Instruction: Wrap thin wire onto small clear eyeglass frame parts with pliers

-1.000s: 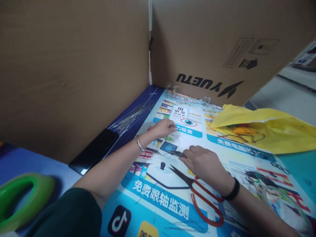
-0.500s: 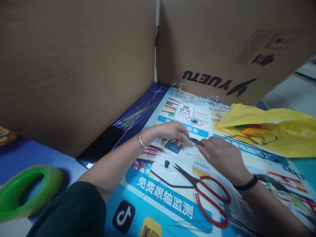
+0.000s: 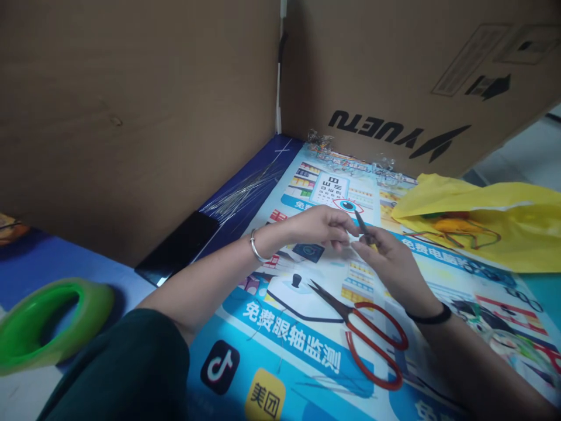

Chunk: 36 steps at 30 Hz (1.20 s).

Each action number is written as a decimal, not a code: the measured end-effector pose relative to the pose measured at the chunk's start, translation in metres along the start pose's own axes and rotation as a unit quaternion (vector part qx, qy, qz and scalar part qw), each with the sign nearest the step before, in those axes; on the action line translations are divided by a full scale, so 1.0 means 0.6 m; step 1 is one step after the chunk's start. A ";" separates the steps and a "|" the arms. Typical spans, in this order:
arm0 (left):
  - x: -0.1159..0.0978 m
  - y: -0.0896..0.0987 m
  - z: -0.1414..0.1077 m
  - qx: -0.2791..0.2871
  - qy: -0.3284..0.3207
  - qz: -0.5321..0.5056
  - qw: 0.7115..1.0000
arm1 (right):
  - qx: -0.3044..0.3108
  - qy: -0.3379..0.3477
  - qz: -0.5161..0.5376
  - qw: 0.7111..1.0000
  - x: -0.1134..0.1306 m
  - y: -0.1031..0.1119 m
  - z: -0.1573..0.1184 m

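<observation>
My right hand (image 3: 385, 257) is closed around a small tool that looks like slim-nosed pliers (image 3: 360, 223); the dark jaws point up and away, and the fingers cover the handles. Close beside it, almost touching, my left hand (image 3: 331, 227) has its fingers bent together in a pinch. Whatever they hold is too thin or too hidden to make out. Below both hands, red-handled scissors (image 3: 350, 316) lie on a printed poster sheet (image 3: 284, 327), blades toward the upper left. Thin wire pieces (image 3: 324, 383) are scattered near the sheet's front.
Tall cardboard panels (image 3: 131, 117) wall off the left and back. Beside the left one lie a bundle of straight wires (image 3: 241, 196) and a black phone-like slab (image 3: 179, 245). A green tape roll (image 3: 87, 310) is at the left, a yellow bag (image 3: 491, 204) at the right. Clear tangled bits (image 3: 319, 139) lie at the back.
My right hand has turned, so the pliers' jaws now point upward instead of toward my left fingers. Both hands are slightly higher in view. The scissors have stayed put on the sheet.
</observation>
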<state>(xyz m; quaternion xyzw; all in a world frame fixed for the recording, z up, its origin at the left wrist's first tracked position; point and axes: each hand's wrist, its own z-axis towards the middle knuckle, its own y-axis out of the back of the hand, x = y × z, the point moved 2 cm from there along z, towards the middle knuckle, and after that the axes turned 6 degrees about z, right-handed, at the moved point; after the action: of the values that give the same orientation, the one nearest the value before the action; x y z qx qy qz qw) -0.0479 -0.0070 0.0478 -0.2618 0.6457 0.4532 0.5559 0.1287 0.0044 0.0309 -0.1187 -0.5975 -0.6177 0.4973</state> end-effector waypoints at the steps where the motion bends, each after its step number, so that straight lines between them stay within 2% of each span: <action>1: -0.007 -0.008 -0.001 0.004 -0.014 -0.005 1.000 | 0.009 0.002 0.024 1.000 0.004 -0.002 -0.003; 4: -0.017 -0.025 -0.001 -0.016 -0.018 -0.014 1.000 | 0.016 -0.002 0.065 0.998 0.007 -0.004 -0.010; 8: -0.011 -0.023 0.002 -0.063 0.002 0.001 0.998 | 0.001 -0.026 0.081 0.996 -0.001 -0.002 -0.011; 13: -0.003 -0.015 0.005 -0.121 -0.050 0.153 0.980 | 0.000 -0.045 0.109 0.993 -0.001 -0.009 -0.012; 15: 0.001 -0.017 0.005 -0.133 -0.035 0.172 0.975 | -0.007 -0.060 0.163 0.985 -0.001 -0.014 -0.014; 18: 0.010 -0.020 0.006 -0.154 -0.001 0.148 0.977 | -0.001 -0.085 0.231 0.969 -0.005 -0.021 -0.013; 22: 0.020 -0.027 0.008 -0.144 0.018 0.094 0.985 | -0.001 -0.100 0.275 0.956 -0.009 -0.028 -0.011; 29: 0.028 -0.037 0.008 -0.151 0.043 0.017 0.988 | -0.029 -0.103 0.285 0.952 -0.014 -0.035 -0.014; 34: 0.032 -0.041 0.010 -0.130 0.039 -0.048 0.990 | -0.010 -0.113 0.293 0.949 -0.017 -0.036 -0.012; 36: 0.033 -0.039 0.010 -0.128 0.046 -0.073 0.988 | 0.005 -0.098 0.261 0.960 -0.019 -0.031 -0.009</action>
<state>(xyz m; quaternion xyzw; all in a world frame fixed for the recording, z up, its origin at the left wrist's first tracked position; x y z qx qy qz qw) -0.0302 -0.0091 0.0223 -0.3981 0.5861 0.4777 0.5194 0.1223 0.0012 0.0095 -0.3277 -0.5945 -0.4488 0.5811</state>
